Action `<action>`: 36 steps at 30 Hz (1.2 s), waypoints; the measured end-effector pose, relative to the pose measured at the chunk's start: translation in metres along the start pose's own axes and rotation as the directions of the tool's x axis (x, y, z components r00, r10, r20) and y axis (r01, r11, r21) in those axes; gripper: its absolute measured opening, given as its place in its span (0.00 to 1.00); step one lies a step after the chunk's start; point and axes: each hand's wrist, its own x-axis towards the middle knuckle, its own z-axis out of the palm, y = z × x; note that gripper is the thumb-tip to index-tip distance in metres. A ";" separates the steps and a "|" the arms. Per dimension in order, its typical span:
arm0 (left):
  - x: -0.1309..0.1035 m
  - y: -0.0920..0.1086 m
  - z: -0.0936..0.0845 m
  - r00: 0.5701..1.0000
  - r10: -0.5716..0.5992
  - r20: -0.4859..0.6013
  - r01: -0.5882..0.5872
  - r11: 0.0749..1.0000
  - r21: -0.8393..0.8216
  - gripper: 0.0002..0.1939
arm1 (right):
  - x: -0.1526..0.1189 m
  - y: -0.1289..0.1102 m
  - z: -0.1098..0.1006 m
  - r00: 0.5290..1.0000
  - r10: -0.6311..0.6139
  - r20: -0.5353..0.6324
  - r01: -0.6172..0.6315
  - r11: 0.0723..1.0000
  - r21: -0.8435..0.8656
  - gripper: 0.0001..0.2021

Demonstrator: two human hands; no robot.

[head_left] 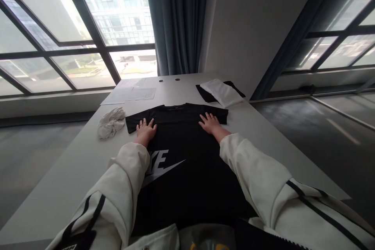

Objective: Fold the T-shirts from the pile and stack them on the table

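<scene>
A black T-shirt (184,133) lies spread out on the white table, its collar at the far side and a grey printed logo on its front. My left hand (145,129) rests flat with fingers spread on the shirt near its left sleeve. On the opposite side, my right hand (210,123) lies flat near the right sleeve, fingers apart too. Neither hand grips the fabric. My left forearm covers part of the logo, and the shirt's lower edge is hard to make out near my body.
A crumpled whitish cloth (111,122) sits left of the shirt. Folded white fabric (222,91) lies on black fabric (204,94) at the back right. Paper sheets (129,93) lie at the back left of the table (70,179). A blue curtain (178,23) hangs behind.
</scene>
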 end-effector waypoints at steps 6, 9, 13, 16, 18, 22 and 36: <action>0.021 -0.004 0.004 1.000 -0.008 -0.024 0.008 1.000 0.003 0.36 | 0.030 0.002 -0.001 1.000 -0.010 -0.016 0.010 1.000 0.002 0.37; 0.030 -0.005 0.005 0.999 -0.005 -0.053 0.005 1.000 -0.002 0.36 | 0.040 0.007 0.003 0.996 -0.016 -0.088 0.016 1.000 0.003 0.35; 0.037 -0.009 0.004 0.999 -0.041 -0.021 0.041 0.999 -0.014 0.38 | 0.045 0.009 0.006 0.995 -0.019 -0.097 0.020 1.000 0.013 0.34; 0.040 -0.023 -0.001 0.995 -0.074 0.060 0.074 0.997 -0.002 0.41 | 0.043 0.013 0.005 0.997 -0.045 -0.070 0.047 0.999 0.015 0.35; 0.037 -0.039 -0.004 0.993 -0.092 0.068 0.091 0.996 0.012 0.42 | 0.038 0.023 0.005 0.994 -0.054 -0.092 0.056 0.998 0.019 0.34; 0.020 -0.072 -0.006 0.992 -0.112 -0.054 0.114 0.993 0.031 0.38 | 0.022 0.063 0.010 0.981 0.119 -0.154 -0.112 0.992 0.056 0.32; 0.002 -0.085 -0.009 0.957 -0.172 -0.236 0.168 0.985 -0.036 0.30 | -0.004 0.089 0.010 0.963 0.136 -0.233 -0.128 0.991 0.049 0.30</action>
